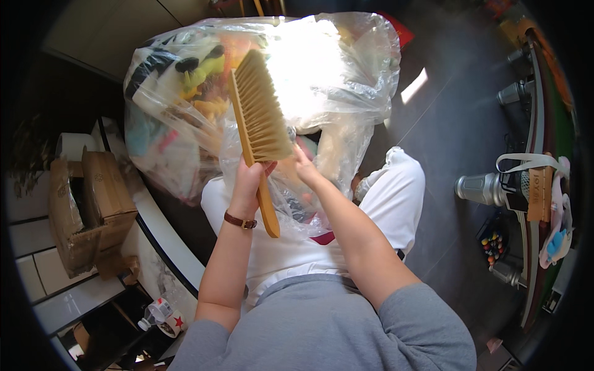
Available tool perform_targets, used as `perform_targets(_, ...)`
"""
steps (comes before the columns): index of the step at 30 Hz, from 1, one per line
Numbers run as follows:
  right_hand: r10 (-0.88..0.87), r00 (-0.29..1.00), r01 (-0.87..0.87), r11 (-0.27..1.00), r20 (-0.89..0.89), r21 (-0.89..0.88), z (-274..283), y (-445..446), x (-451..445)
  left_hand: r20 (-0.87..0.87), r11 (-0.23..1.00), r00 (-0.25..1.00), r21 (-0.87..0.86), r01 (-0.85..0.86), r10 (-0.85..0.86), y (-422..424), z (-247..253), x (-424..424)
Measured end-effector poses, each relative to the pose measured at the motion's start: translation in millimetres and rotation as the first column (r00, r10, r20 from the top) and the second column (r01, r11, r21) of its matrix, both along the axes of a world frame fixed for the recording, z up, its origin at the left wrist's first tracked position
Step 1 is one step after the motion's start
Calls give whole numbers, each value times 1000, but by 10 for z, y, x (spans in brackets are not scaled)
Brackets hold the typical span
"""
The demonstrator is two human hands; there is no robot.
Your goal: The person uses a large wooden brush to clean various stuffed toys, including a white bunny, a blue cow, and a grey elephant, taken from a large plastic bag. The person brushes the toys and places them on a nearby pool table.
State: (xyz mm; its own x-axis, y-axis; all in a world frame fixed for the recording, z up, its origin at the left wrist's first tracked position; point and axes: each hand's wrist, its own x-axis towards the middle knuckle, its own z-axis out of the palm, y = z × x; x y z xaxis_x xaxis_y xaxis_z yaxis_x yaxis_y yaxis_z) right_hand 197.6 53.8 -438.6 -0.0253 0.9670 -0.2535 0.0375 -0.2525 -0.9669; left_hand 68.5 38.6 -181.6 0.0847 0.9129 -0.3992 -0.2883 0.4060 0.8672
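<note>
A wooden-handled bench brush [260, 111] with long pale bristles stands upright in my left hand [253, 174], which is closed round its handle. My right hand [304, 164] is just right of the bristles' lower end; whether its fingers touch or hold anything is unclear, as they are partly blurred. Behind both hands lies a large clear plastic bag [176, 111] filled with colourful, plush-looking items. Strong sunlight washes out the bag's upper middle. A looser part of the plastic hangs down between my legs, over my lap.
Left are an opened cardboard box [111, 195], a white paper roll [74, 144] and a plastic bottle [155, 313] beside a cup with a red star [172, 323]. At right stands a pool table with silver legs [480, 189], with small coloured balls [493, 248] low beside it.
</note>
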Motion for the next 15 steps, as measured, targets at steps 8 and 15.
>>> perform_targets(8,375,926,-377,924,-45,-56,780,208,-815,-92,983,981,-56,-174,168,317,-483,-727)
perform_targets(15,4,616,-73,996,788,52,291,769,-505,-157,962,953,126,-242,260,586,-613,-805)
